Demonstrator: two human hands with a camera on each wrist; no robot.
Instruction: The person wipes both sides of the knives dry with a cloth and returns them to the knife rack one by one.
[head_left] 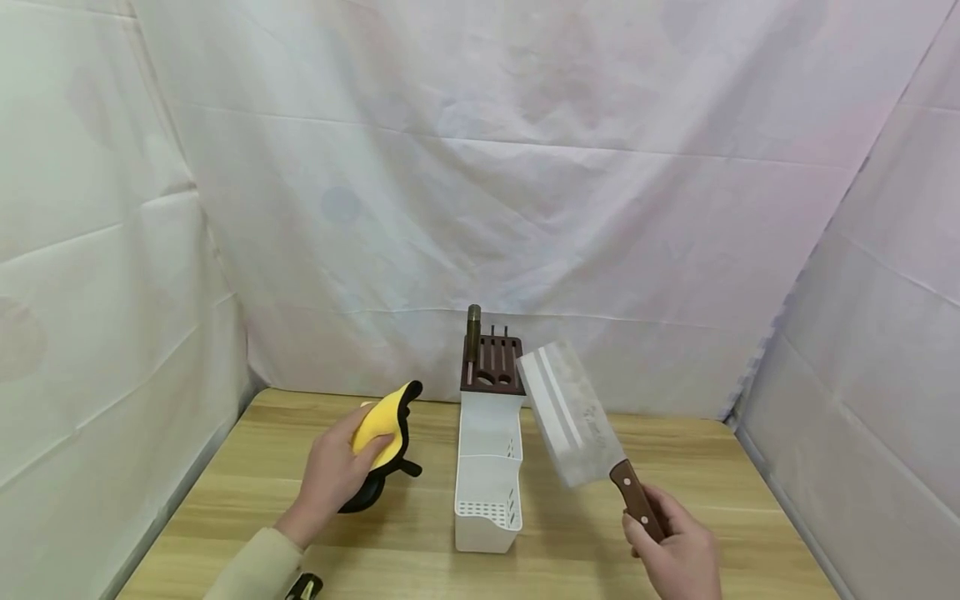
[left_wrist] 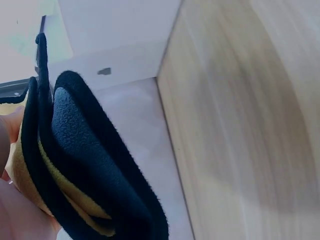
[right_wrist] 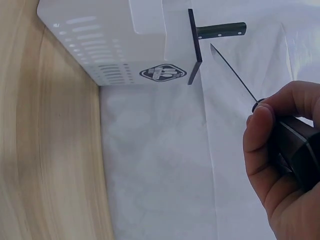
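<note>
My left hand point(head_left: 333, 471) grips a folded cloth point(head_left: 381, 425), yellow on one face, with thick black edging; its dark grey face point(left_wrist: 85, 135) shows in the left wrist view. My right hand point(head_left: 671, 546) holds a cleaver by its brown riveted handle point(head_left: 636, 500). The cleaver's broad blade point(head_left: 570, 417) points up and left, above the table, and looks thin edge-on in the right wrist view. Between the hands stands a white knife holder point(head_left: 487, 479) with a dark brown slotted top point(head_left: 498, 367). One dark-handled knife point(head_left: 473, 333) stands in its left slot.
The holder is on a wood-grain table point(head_left: 300, 433), close to the back edge. Pale fabric point(head_left: 525, 208) hangs behind the table and along both sides. A small dark object point(head_left: 303, 587) shows by the left sleeve at the bottom.
</note>
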